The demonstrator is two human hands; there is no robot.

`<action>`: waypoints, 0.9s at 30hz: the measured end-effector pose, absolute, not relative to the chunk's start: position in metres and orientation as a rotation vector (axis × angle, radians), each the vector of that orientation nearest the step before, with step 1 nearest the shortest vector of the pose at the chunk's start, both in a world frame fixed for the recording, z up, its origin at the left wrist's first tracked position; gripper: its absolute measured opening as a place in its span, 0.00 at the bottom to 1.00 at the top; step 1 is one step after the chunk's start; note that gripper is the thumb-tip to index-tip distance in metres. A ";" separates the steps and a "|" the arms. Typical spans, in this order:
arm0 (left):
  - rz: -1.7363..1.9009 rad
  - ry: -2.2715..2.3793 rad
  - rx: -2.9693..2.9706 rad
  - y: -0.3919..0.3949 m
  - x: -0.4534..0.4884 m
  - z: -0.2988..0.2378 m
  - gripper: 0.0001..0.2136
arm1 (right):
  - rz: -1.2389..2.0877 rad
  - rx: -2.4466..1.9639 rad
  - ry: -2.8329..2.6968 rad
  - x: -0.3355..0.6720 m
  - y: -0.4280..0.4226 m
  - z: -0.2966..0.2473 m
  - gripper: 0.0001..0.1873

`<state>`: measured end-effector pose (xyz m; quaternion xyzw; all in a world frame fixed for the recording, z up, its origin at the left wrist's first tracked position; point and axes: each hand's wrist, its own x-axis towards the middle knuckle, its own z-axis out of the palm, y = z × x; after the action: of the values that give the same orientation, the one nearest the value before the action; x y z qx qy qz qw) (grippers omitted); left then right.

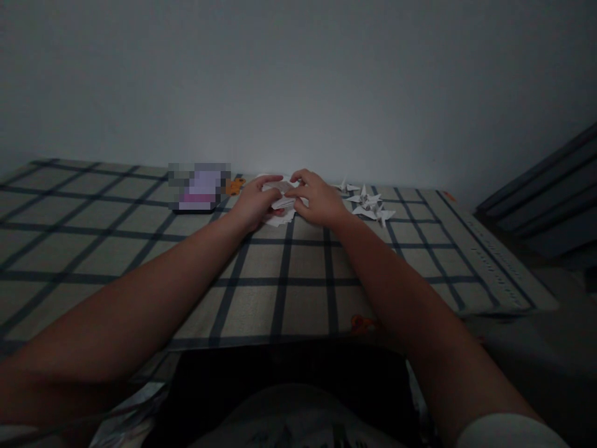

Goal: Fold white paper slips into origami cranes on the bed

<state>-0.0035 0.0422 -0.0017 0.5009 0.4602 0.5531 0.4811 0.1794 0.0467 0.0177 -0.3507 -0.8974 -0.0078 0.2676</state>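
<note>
At the far side of the table, a small sheet of white paper (278,186) lies between my two hands, above a loose stack of paper pieces (282,219). My left hand (254,202) grips the sheet from the left, index finger along its far edge and thumb on the near side. From the right, the bent fingers of my right hand (319,198) pinch the sheet's other side. My fingers partly hide the paper, so its folds are unclear. Just right of my right hand sit several folded paper cranes (366,200).
A phone (203,190) with a blurred, lit screen is propped left of my hands. The table wears a checkered cloth (252,274) with orange printed figures. Behind it rises a pale wall (298,81). A dark slatted object (545,193) stands at the right.
</note>
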 end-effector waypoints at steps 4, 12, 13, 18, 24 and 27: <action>1.366 1.164 1.263 0.046 -0.007 -0.003 0.28 | -0.042 -0.922 -2.433 0.185 0.050 0.016 0.16; 1.346 1.150 1.400 0.045 -0.009 -0.007 0.28 | 0.105 -0.807 -2.354 0.184 0.063 0.009 0.14; 1.346 1.146 1.390 0.044 -0.008 -0.005 0.28 | 0.120 -0.804 -2.343 0.183 0.064 0.008 0.14; 1.359 1.048 1.276 0.042 -0.004 -0.002 0.29 | 0.103 -0.791 -2.355 0.185 0.065 0.009 0.14; 1.369 1.104 1.209 0.045 -0.005 -0.002 0.31 | 0.002 -0.945 -2.385 0.190 0.058 0.014 0.16; 1.333 1.089 1.193 0.047 -0.006 -0.003 0.32 | -0.032 -0.966 -2.392 0.190 0.059 0.015 0.15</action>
<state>-0.0060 0.0466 -0.0030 0.4932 0.4502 0.5512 0.5002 0.1904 0.0588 0.0147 -0.3598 -0.8909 -0.0121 0.2771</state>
